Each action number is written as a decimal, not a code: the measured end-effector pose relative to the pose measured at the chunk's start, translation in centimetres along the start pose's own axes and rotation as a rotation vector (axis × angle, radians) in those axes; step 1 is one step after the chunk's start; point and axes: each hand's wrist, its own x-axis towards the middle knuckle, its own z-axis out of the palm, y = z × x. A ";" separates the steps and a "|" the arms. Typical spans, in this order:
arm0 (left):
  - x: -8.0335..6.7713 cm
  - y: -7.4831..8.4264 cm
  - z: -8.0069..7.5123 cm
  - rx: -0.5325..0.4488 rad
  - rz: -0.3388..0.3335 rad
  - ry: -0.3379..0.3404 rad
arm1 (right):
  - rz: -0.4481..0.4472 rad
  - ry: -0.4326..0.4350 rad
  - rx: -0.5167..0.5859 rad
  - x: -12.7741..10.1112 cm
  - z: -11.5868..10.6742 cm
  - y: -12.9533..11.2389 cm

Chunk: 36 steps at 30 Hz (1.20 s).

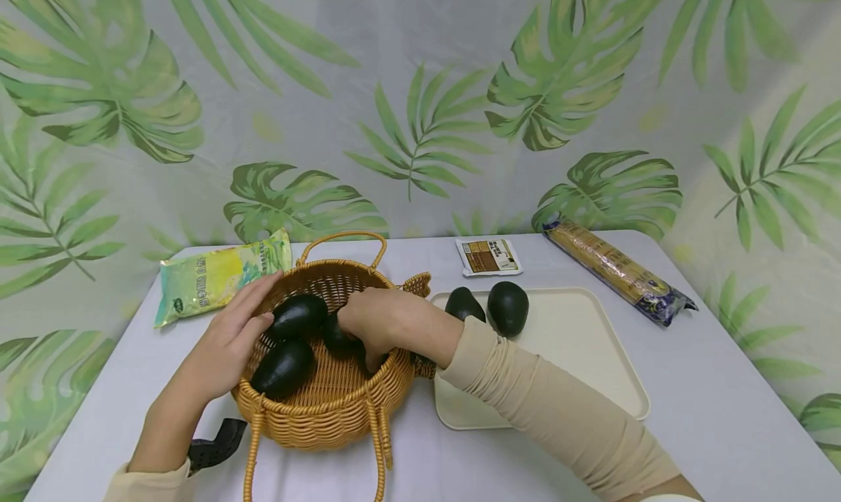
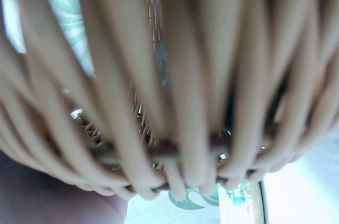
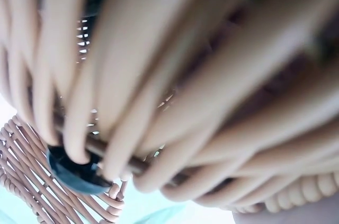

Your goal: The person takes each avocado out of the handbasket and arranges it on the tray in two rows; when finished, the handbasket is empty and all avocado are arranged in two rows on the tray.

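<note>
A wicker basket (image 1: 322,418) with two hoop handles stands in the middle of the table. My left hand (image 1: 226,345) holds its left rim, fingers along the outside and thumb over the edge beside an avocado (image 1: 298,317). Below that lies a second avocado (image 1: 284,368). My right hand (image 1: 381,323) reaches over the right rim, fingers curled down round a dark avocado (image 1: 337,336); the fingertips are partly hidden. Blurred basket weave (image 2: 190,102) fills the left wrist view, with part of my left hand (image 2: 58,197) below. Weave also covers the right wrist view, beside a dark glossy rounded piece (image 3: 74,173).
Right of the basket, a cream tray (image 1: 578,363) bears two avocados (image 1: 508,309), partly behind my right forearm. A yellow-green packet (image 1: 220,276) lies back left, a small brown-white packet (image 1: 489,257) at the back, and a long pasta-like pack (image 1: 614,268) back right.
</note>
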 end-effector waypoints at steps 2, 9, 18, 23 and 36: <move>0.0 0.0 0.0 -0.001 0.002 0.002 | -0.021 -0.013 0.000 0.0 0.0 0.0; 0.0 -0.1 0.1 0.003 0.014 0.005 | -0.088 -0.047 -0.006 -0.2 0.1 0.0; 0.0 -0.2 0.1 0.010 0.003 -0.004 | -0.076 -0.119 -0.006 0.1 0.1 -0.2; 0.0 -0.2 0.1 0.010 0.004 -0.003 | -0.076 -0.113 0.009 0.2 0.1 -0.1; -0.1 0.0 0.0 0.010 -0.014 -0.012 | -0.223 -0.007 0.156 -0.3 0.3 1.1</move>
